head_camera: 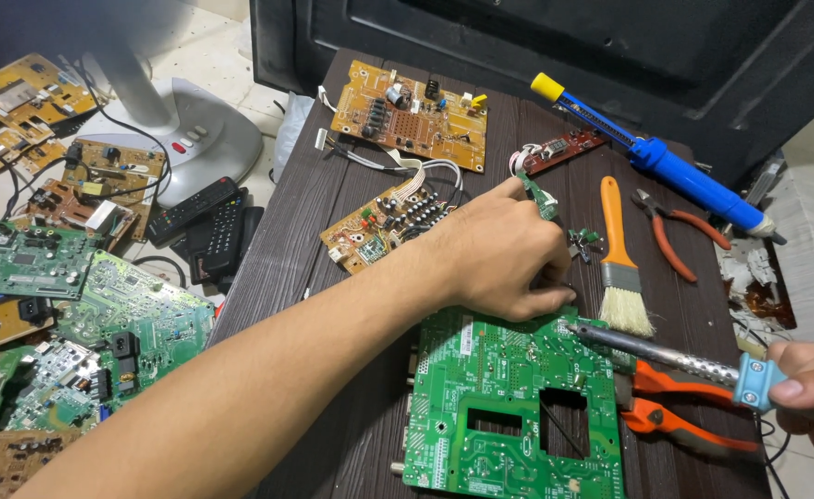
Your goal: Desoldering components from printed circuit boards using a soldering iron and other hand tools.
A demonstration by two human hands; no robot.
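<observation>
A green circuit board (509, 407) with a rectangular cut-out lies at the near edge of the dark wooden table (315, 203). My left hand (499, 254) reaches across from the left and rests at the board's top edge, fingers pinched on something small that I cannot make out. My right hand (809, 383) enters at the right edge, gripping the light-blue handle of a soldering iron (675, 362). Its metal tip touches the board's upper right corner, just beside my left fingers.
On the table: two brown boards (407, 115) (379, 226), a small red board (562, 150), a blue desoldering pump (666, 162), an orange-handled brush (618, 259), orange cutters (675, 236), orange pliers (680, 411). Left on the floor lie several boards (74, 305), remotes (199, 217), a fan base (185, 129).
</observation>
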